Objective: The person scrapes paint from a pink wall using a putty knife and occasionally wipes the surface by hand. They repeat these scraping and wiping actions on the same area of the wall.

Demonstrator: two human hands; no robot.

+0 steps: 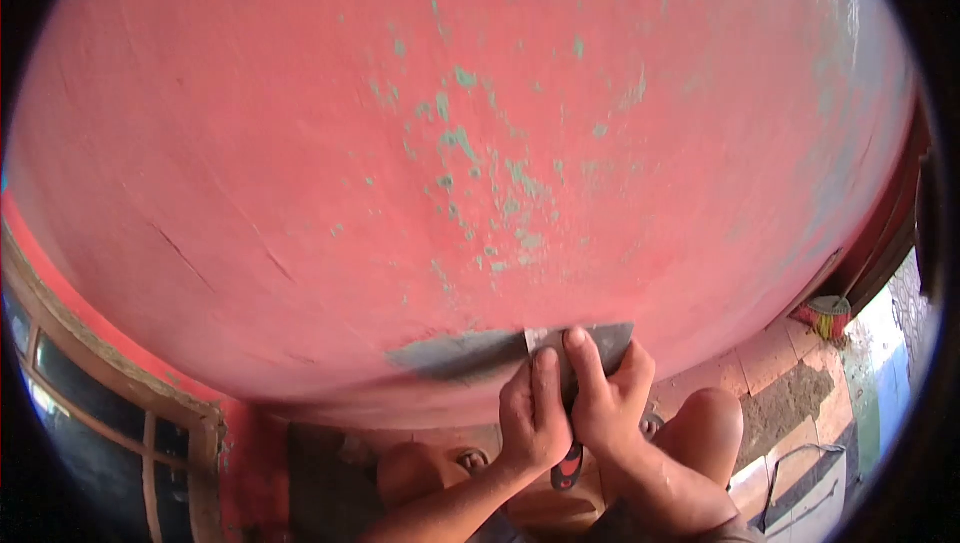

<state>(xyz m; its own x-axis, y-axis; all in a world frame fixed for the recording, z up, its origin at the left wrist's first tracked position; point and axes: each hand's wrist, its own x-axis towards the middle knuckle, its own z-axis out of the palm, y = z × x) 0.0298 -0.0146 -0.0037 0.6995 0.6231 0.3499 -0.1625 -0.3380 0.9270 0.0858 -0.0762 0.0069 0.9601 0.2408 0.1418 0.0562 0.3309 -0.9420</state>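
Note:
A wide-bladed scraper (567, 467) with a black and red handle is held in both my hands, low against a red painted wall (300, 123). My left hand (535, 418) is closed on it, thumb pointing up along the left part of the metal blade. My right hand (612, 398) is closed around it from the other side, its thumb pressed to the blade's face. The blade's top edge is at the wall. Just left of it lies a grey patch (445, 354) where the red paint is off. Part of the handle is hidden by my hands.
Green flecks show through the red paint higher up. A window frame (150, 438) with dark panes stands at lower left. At right, a broom (828, 317) leans near the wall's end, and a dirt patch (792, 408) lies on the tiles. My bent knees flank my arms.

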